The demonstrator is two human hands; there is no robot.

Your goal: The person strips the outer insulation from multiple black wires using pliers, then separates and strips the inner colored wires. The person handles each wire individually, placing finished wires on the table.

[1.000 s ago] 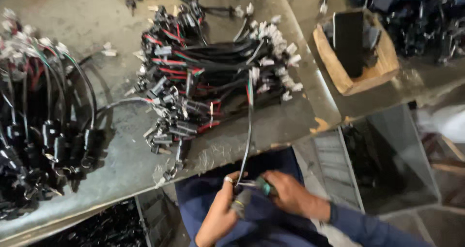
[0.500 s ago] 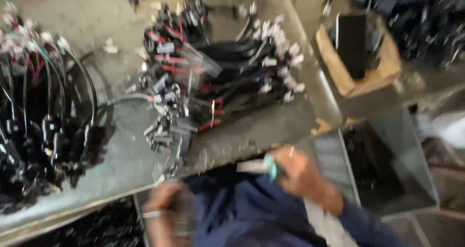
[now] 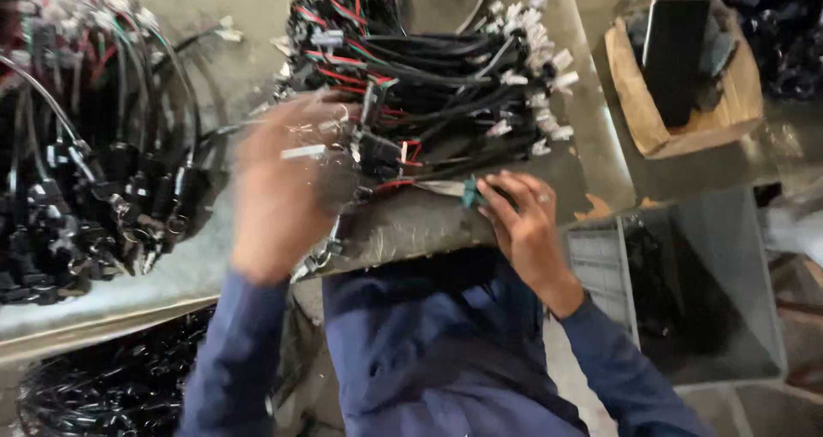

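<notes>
Where cable bundles (image 3: 429,86) crowd the grey worktable (image 3: 446,223) — right hand (image 3: 523,223) fingers pinching green-handled cutters (image 3: 459,190), left hand (image 3: 287,180) blurred, grip unclear.

A single head-worn camera looks steeply down, close over the person's lap and the near edge of the table (image 3: 480,231), with a grey bin (image 3: 729,257) at the view's right

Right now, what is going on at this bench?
A person in blue sleeves works at a metal table covered in wire harnesses. The right hand grips a small green-handled tool at the table edge. The left hand, blurred, reaches over the middle bundle of black and red cables with white connectors. Another cable pile lies to the left, and a cardboard box sits at upper right.
</notes>
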